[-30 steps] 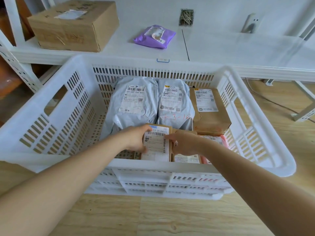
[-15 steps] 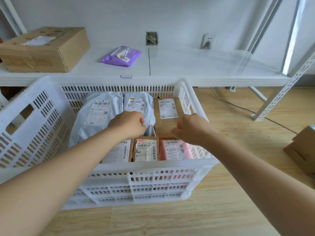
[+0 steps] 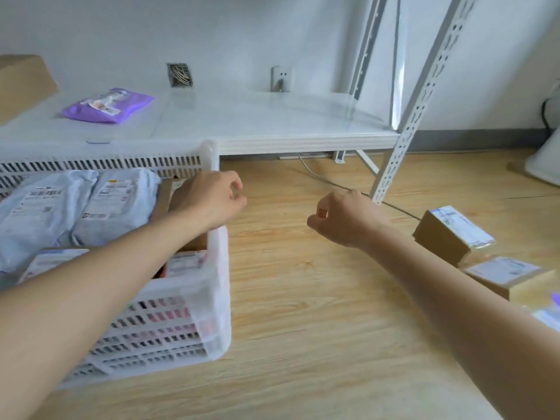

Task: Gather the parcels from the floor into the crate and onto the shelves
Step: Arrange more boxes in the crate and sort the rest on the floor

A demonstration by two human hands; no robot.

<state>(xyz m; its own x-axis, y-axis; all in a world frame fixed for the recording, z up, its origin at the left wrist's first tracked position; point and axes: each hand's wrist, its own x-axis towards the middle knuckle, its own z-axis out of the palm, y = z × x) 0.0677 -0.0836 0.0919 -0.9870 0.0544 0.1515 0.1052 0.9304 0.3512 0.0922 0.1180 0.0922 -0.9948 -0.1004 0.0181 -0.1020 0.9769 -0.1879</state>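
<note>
Just then the person's right hand (image 3: 342,218) hung empty above the pale wooden floor (image 3: 303,298), fingers curled loosely inward and gripping nothing. The left hand (image 3: 212,200) was empty too, half-closed over the right rim of the white slotted plastic crate (image 3: 216,268), not touching what lay inside. Off to the right of the right hand, near it but apart, sat a small brown cardboard box with a white label (image 3: 453,234) on the floor, and just beyond that a flatter labelled cardboard parcel (image 3: 509,275) lying beside it. The box looked stiff and light, I judged, easy to pinch across its two short sides with one hand; its taped label face might be slick, so the bare cardboard edges seemed the better hold. Inside the crate, grey soft plastic mailer bags (image 3: 75,207) lay side by side, limp things that would sag if lifted. Behind, on the low white metal shelf (image 3: 272,122), rested a purple plastic mailer pouch (image 3: 107,105).
</note>
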